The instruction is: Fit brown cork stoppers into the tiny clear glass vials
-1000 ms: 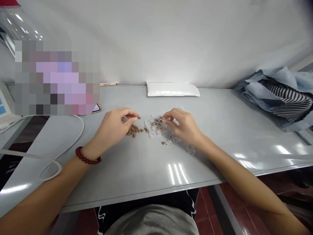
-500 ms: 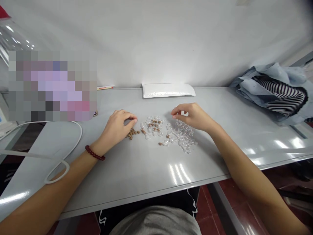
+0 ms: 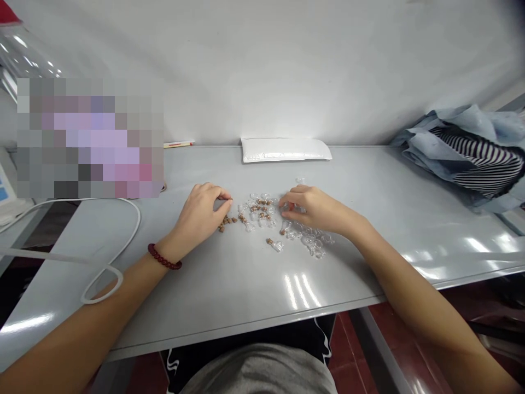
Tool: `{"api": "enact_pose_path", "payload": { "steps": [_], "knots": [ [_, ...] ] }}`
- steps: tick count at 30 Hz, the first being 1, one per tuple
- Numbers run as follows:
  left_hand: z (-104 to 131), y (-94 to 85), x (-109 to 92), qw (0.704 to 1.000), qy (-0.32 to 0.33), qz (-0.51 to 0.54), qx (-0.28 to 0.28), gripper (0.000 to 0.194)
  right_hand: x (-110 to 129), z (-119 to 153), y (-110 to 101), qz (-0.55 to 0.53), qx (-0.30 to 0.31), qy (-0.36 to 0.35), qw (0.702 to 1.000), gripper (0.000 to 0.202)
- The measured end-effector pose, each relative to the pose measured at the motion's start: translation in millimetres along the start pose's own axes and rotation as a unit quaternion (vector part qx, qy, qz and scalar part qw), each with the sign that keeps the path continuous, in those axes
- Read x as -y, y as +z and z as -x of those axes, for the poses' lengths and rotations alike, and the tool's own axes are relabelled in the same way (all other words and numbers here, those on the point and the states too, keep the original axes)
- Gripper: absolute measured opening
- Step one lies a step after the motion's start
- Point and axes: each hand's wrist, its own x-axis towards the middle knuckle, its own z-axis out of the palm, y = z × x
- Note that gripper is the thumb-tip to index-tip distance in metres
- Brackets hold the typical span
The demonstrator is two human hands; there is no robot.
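My left hand (image 3: pixel 205 210) is closed in a pinch, with a small brown cork stopper (image 3: pixel 232 200) just showing at the fingertips. Below those fingers lies a small pile of loose cork stoppers (image 3: pixel 227 221). My right hand (image 3: pixel 314 208) reaches over a heap of tiny clear bottles (image 3: pixel 311 239), thumb and fingers curled but apart; some bottles are hidden under it. Between my hands sits a cluster of little bottles with corks in their necks (image 3: pixel 260 210). One corked bottle (image 3: pixel 275 244) lies by itself nearer to me.
A white padded packet (image 3: pixel 287 150) lies along the back wall, with a pen (image 3: pixel 179 144) to its left. White cable (image 3: pixel 137 219) loops over my left forearm. Bluish fabric with a striped lining (image 3: pixel 471 153) is bunched at the right. The back left is pixelated.
My right hand has come down and slightly left onto the bottles, its fingers now among them. One clear bottle shows behind that hand. My left hand keeps its pinch, nearly in place.
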Motion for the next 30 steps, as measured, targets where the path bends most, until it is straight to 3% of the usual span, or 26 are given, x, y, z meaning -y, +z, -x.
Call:
{"api": "enact_pose_path", "payload": {
  "steps": [6,9,11,14,17,22,30],
  "knots": [
    [5.1,-3.4,-12.0,0.994,0.041,0.079,-0.061,0.012,3.2,-1.7,0.6,0.01,-0.042,-0.023,0.999,0.014],
    [13.5,-2.4,-23.6,0.987,0.044,0.149,-0.039,0.012,7.9,-2.0,0.0,-0.056,-0.09,-0.02,0.994,0.016],
    [19.9,0.4,-30.9,0.98,0.041,0.194,-0.004,0.013,13.1,-1.5,0.3,-0.161,-0.105,-0.01,0.981,0.015],
    [27.6,5.1,-39.2,0.965,0.032,0.259,0.028,0.013,21.7,0.0,2.7,-0.358,-0.063,0.015,0.931,0.021],
    [31.3,7.0,-43.9,0.961,0.038,0.272,0.024,0.01,27.6,0.8,6.7,-0.453,-0.012,0.026,0.891,0.023],
    [32.3,3.9,-47.2,0.966,0.07,0.249,0.015,0.005,30.5,-0.4,11.2,-0.469,0.011,0.029,0.883,0.018],
    [32.0,-0.7,-48.7,0.947,0.016,0.313,0.072,0.01,40.1,3.9,11.5,-0.446,0.046,0.006,0.894,0.015]
  ]
}}
